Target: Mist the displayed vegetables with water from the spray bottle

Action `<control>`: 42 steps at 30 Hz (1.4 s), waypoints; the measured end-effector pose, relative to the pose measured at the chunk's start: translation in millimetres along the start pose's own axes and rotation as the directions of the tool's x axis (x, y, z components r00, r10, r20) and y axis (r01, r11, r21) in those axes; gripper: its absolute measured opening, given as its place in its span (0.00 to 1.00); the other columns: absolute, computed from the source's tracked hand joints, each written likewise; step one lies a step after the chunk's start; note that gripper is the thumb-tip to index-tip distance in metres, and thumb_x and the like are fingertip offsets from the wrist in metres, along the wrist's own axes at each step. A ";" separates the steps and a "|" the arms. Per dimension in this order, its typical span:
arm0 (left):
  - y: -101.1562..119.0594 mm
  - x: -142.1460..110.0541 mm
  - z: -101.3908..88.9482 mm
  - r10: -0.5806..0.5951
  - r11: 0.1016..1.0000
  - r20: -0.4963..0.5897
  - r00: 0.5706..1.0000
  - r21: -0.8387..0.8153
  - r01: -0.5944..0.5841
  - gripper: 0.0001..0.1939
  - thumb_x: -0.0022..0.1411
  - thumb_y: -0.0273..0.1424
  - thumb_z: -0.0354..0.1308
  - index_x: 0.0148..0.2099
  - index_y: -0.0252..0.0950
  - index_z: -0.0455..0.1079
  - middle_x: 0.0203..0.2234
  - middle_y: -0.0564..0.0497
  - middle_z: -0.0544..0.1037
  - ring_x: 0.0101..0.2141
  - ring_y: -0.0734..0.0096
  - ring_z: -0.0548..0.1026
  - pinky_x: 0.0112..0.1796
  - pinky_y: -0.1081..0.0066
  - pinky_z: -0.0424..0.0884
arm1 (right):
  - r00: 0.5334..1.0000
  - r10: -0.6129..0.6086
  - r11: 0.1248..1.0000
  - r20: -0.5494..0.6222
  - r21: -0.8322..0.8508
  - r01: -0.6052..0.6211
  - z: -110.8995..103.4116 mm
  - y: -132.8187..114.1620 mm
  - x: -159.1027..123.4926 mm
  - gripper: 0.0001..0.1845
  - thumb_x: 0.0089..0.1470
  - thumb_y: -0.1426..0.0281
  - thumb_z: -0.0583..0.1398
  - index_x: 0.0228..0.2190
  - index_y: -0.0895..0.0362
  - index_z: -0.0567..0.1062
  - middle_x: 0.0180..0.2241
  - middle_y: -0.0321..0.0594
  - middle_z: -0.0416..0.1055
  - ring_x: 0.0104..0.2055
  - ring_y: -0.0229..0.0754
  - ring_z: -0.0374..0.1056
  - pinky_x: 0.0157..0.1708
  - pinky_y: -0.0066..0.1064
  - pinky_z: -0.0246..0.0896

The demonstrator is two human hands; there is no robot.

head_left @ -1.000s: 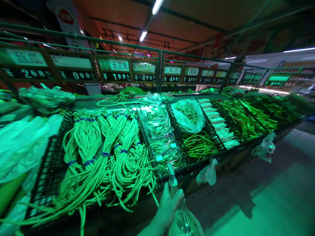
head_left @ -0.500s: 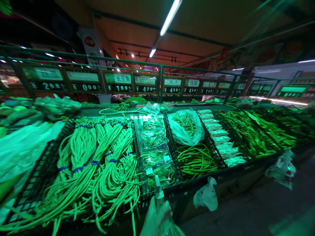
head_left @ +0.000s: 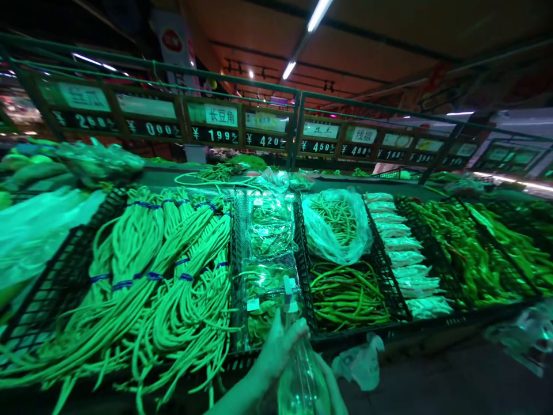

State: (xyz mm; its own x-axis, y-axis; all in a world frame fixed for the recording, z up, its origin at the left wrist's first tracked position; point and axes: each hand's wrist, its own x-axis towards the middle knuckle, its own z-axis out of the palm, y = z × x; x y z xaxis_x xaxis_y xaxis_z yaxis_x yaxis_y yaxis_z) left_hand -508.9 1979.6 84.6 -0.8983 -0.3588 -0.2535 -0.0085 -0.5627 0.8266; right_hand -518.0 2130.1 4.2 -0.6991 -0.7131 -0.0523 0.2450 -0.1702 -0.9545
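Observation:
My left hand (head_left: pixel 276 351) is at the bottom centre, closed round the neck of a clear spray bottle (head_left: pixel 302 383), with one finger lying across it below the white spray head. The bottle stands upright in front of the black crates' front edge, just before the bagged greens (head_left: pixel 268 242). A sliver of what may be my right hand (head_left: pixel 333 393) shows against the bottle's right side; its fingers are hidden. Bundles of long beans (head_left: pixel 173 276) tied with blue bands lie to the left.
Black crates hold loose green beans (head_left: pixel 345 294), a plastic bag of beans (head_left: pixel 337 225), wrapped trays (head_left: pixel 401 253) and green peppers (head_left: pixel 466 253). Price signs (head_left: pixel 216 124) hang on a green rail behind. Plastic bags (head_left: pixel 358 363) hang off the display's front. Dark floor (head_left: pixel 453 386) lies to the right.
The view has swung left and nearer to the display. My hand with the spray bottle dropped low in the view, then rose again toward the bagged greens.

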 end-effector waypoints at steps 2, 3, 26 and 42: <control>17.1 7.8 -5.6 0.013 1.000 -0.067 0.998 -0.015 -0.014 0.30 0.50 0.44 0.69 0.50 0.37 0.62 0.28 0.54 0.76 0.27 0.73 0.72 0.29 0.73 0.69 | 0.999 -0.046 0.999 0.020 -0.003 0.046 5.7 -9.1 21.5 0.46 0.47 0.41 0.61 0.62 0.50 0.61 0.61 0.49 0.66 0.64 0.63 0.59 0.63 0.53 0.55; 25.2 11.2 -10.4 0.018 1.000 -0.096 0.995 -0.023 -0.020 0.30 0.51 0.44 0.69 0.50 0.37 0.62 0.28 0.54 0.75 0.26 0.74 0.72 0.28 0.74 0.69 | 0.997 -0.060 0.998 0.042 -0.003 0.061 9.7 -12.9 33.0 0.47 0.47 0.42 0.63 0.61 0.51 0.61 0.61 0.50 0.66 0.64 0.63 0.59 0.63 0.52 0.54; 35.9 70.6 101.0 0.271 0.955 -0.095 0.958 0.154 -0.254 0.29 0.49 0.46 0.69 0.46 0.37 0.62 0.28 0.55 0.76 0.25 0.74 0.72 0.28 0.74 0.69 | 0.964 -0.201 0.976 0.176 0.123 0.181 -89.7 -100.3 77.9 0.43 0.48 0.50 0.67 0.60 0.53 0.60 0.59 0.50 0.68 0.60 0.55 0.65 0.59 0.45 0.61; -90.7 84.6 237.3 0.187 0.970 0.019 0.982 0.158 -0.187 0.28 0.52 0.46 0.67 0.48 0.37 0.60 0.29 0.53 0.75 0.28 0.73 0.72 0.32 0.73 0.68 | 0.982 -0.180 0.982 -0.062 0.052 0.183 -259.5 -78.5 -5.3 0.44 0.46 0.47 0.66 0.59 0.51 0.63 0.61 0.51 0.66 0.64 0.60 0.60 0.60 0.49 0.58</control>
State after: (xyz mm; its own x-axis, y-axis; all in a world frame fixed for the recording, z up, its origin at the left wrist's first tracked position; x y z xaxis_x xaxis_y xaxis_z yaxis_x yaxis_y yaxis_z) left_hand -688.3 2177.0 107.5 -0.8921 -0.4436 -0.0853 0.0908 -0.3610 0.9281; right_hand -707.8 2323.7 3.2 -0.7718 -0.6275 0.1024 0.1471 -0.3329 -0.9314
